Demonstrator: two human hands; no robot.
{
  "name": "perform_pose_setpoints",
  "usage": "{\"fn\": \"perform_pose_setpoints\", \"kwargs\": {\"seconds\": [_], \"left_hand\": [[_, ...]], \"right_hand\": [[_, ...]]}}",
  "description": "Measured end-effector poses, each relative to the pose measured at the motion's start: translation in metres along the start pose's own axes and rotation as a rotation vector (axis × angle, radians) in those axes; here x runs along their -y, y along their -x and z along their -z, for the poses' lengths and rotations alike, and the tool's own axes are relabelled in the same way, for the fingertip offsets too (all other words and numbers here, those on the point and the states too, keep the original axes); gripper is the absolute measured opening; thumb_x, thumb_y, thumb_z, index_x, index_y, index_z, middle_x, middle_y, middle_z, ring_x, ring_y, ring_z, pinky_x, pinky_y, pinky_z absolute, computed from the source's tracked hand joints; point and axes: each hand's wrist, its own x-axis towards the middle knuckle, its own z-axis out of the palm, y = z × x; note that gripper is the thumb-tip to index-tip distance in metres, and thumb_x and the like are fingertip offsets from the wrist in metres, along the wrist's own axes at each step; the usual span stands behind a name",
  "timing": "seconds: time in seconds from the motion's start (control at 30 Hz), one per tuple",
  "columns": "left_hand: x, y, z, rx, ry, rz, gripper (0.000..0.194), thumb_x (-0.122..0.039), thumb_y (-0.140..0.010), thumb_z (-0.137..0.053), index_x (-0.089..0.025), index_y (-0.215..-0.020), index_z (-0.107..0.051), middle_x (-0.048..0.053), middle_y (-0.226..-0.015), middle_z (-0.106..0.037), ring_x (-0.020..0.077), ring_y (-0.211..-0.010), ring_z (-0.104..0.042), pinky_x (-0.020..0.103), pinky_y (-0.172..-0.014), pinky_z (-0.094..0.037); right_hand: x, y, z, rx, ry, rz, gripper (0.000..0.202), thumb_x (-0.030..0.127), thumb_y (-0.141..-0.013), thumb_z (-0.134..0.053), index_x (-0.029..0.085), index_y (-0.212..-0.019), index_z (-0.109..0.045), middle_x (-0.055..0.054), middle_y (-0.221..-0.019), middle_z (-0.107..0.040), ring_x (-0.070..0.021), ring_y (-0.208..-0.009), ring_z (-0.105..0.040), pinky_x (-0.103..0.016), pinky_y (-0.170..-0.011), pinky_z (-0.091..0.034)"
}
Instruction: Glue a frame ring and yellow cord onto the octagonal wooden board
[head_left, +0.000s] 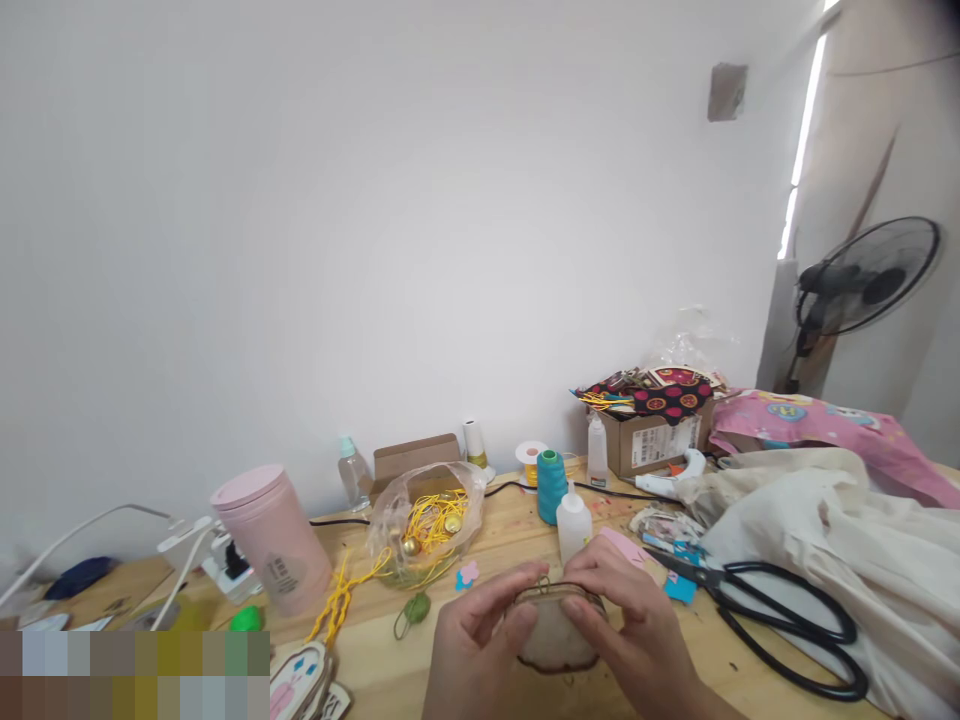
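Note:
Between my two hands is a pale plaque (559, 636) with a dark, scalloped lower edge, held just above the table. A small metal loop shows at its top. My left hand (487, 635) grips its left side, thumb on the near face and fingers along the top. On the other side, my right hand (630, 625) pinches it the same way. Just beyond my hands stand a white squeeze bottle (574, 525) and a teal thread cone (551, 488). Black-handled scissors (780, 610) lie to the right of my right hand.
At left, a pink lidded cup (271, 540) stands behind printed wooden pieces (304, 685). A plastic bag (431, 520) holds yellow cords and gold bells. White cloth (810, 540) covers the right side, near a full cardboard box (660, 440) and a glue gun (671, 478).

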Motion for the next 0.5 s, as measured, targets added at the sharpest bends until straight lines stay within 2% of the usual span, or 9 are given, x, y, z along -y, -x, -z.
{"fn": "perform_pose_setpoints", "kwargs": {"seconds": [0.13, 0.27, 0.37, 0.43, 0.5], "left_hand": [[0.002, 0.0, 0.002, 0.007, 0.111, 0.074, 0.025, -0.031, -0.063, -0.062, -0.018, -0.084, -0.066, 0.006, -0.091, -0.067, 0.0216, -0.089, -0.058, 0.03, -0.08, -0.046], [0.007, -0.003, 0.005, -0.216, 0.296, 0.144, 0.025, -0.036, -0.068, -0.056, -0.015, -0.075, -0.067, 0.007, -0.084, -0.069, 0.019, -0.084, -0.06, 0.029, -0.081, -0.045], [0.011, -0.006, 0.01, -0.381, 0.359, 0.19, 0.021, -0.033, -0.062, -0.063, -0.014, -0.071, -0.067, 0.006, -0.08, -0.069, 0.0161, -0.08, -0.06, 0.025, -0.078, -0.045], [0.014, -0.008, 0.014, -0.441, 0.354, 0.212, 0.019, -0.028, -0.057, -0.068, -0.013, -0.068, -0.066, 0.005, -0.076, -0.069, 0.0138, -0.075, -0.059, 0.022, -0.073, -0.045], [0.014, -0.008, 0.015, -0.444, 0.365, 0.208, 0.015, -0.026, -0.056, -0.068, -0.012, -0.063, -0.065, 0.003, -0.066, -0.068, 0.0109, -0.067, -0.059, 0.019, -0.068, -0.045]], "right_hand": [[-0.001, -0.001, 0.001, -0.043, -0.025, -0.094, 0.017, 0.027, -0.075, -0.049, 0.018, -0.066, -0.06, -0.001, -0.062, -0.055, -0.0141, -0.062, -0.05, -0.024, -0.057, -0.04], [-0.005, -0.004, 0.005, -0.127, -0.067, -0.223, 0.022, 0.031, -0.076, -0.048, 0.017, -0.063, -0.059, -0.002, -0.062, -0.055, -0.0148, -0.062, -0.051, -0.024, -0.058, -0.039], [-0.008, -0.005, 0.006, -0.16, -0.068, -0.259, 0.023, 0.033, -0.074, -0.049, 0.017, -0.061, -0.059, -0.002, -0.063, -0.056, -0.0157, -0.063, -0.051, -0.024, -0.058, -0.039], [-0.008, -0.004, 0.006, -0.164, -0.068, -0.261, 0.023, 0.033, -0.074, -0.05, 0.017, -0.061, -0.059, -0.002, -0.063, -0.056, -0.016, -0.063, -0.051, -0.024, -0.059, -0.039], [-0.007, -0.004, 0.006, -0.161, -0.079, -0.262, 0.022, 0.033, -0.073, -0.05, 0.017, -0.061, -0.06, -0.002, -0.064, -0.056, -0.0161, -0.063, -0.052, -0.025, -0.059, -0.039]]}}
